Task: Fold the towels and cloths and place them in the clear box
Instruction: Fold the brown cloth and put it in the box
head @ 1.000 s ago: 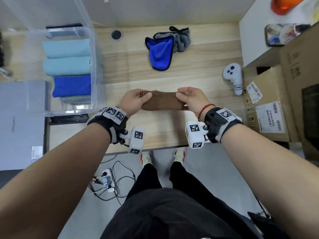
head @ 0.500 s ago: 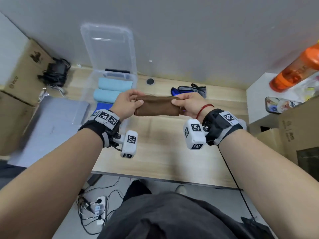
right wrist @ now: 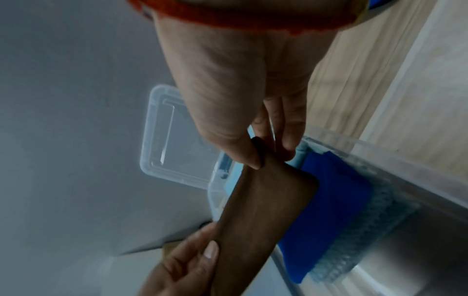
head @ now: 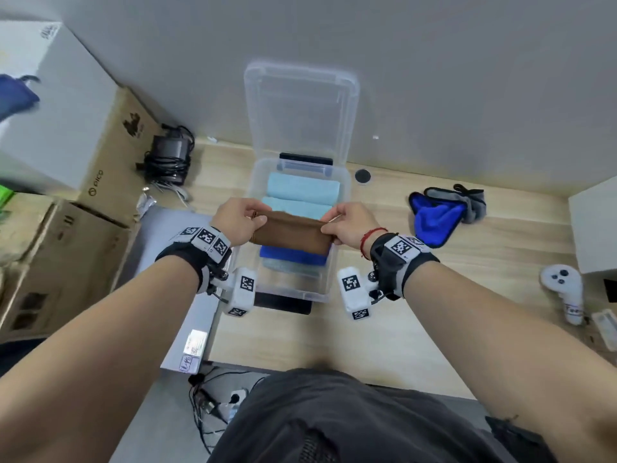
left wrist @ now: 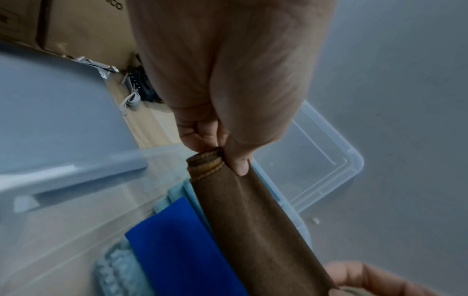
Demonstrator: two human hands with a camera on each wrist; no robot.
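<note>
Both hands have carried the folded brown towel [head: 291,234] leftward from above the table [head: 394,322] — it now hangs over the clear box [head: 335,272], above the blue towel [head: 293,257]. Left hand [head: 236,220] and right hand [head: 347,224] each pinch one end.

The clear box [head: 342,228] is set on the surface [head: 384,325] against the back wall, with its lid [head: 300,108] stood upright behind it. Four folded towels [head: 302,192] are laid in a row inside the box, from back to front. A folded cloth [head: 290,233] is held over the box, above the middle of the row, between the left hand [head: 233,222] at its left end and the right hand [head: 347,225] at its right end. An unfolded cloth [head: 440,215] is lain on the surface to the right of the box. A controller [head: 564,292] is placed further right, nearer the front edge. Cardboard boxes [head: 66,228] are stacked to the left.
</note>
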